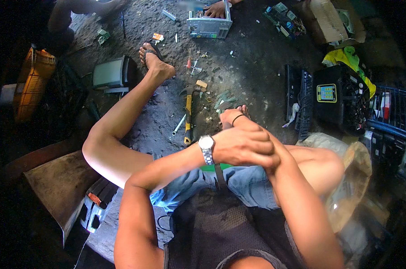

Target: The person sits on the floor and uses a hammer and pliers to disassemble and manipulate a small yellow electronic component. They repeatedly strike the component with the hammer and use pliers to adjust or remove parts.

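Resting left hand (245,145), fingers curled and seemingly empty, on right forearm (299,201) mid-frame, we should steady right hand (229,117), grip unclear.

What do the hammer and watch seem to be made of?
Hammer: yellow-and-black handle, probably plastic or rubber by its moulded look; dark, dull head, likely metal.
Watch: silver, with bright glints on a linked band, so likely metal; which metal stays open.
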Tool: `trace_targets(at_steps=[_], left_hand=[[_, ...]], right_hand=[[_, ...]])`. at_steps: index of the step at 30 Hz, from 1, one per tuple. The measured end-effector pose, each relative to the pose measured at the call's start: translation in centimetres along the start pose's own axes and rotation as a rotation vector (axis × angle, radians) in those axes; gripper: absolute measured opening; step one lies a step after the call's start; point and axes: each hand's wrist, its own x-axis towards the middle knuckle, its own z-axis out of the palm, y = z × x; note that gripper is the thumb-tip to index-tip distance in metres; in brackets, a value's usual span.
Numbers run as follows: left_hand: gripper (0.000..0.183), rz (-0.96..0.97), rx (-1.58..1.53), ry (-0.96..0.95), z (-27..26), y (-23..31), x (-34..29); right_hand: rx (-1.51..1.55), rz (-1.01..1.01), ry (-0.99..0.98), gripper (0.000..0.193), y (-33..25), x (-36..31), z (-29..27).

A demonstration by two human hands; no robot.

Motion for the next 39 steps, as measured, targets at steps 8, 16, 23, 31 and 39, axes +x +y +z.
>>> trace_targets(at_steps=[8, 16, 23, 31, 39], left_hand=[[0.040, 0.115, 0.000, 0.199, 0.1, 2.6, 2.8], [0.027, -0.957, 0.416, -0.075, 4.2, -8.4, -15.5], [0.072, -1.882, 0.197, -0.467, 11.1, -6.6, -29.9], [0.056, -1.951, -0.159, -0.134, 10.7, -8.6, -25.5], [0.020, -2.037, -0.575, 0.573, 9.5, -7.6, -14.9]], right_hand=[[-0.207, -0.061, -0.033, 0.058, -2.2, -2.4, -1.6], [0.066, -0.285, 0.255, 0.046, 10.5, -5.4, -7.0], [0.412, -0.321, 0.626, 0.047, 19.5, -10.7, -10.3], [0.829, -0.251, 0.903, 0.058, 20.1, 10.5, -1.4], [0.783, -0.178, 1.378, 0.070, 16.6, 11.8, 1.6]])
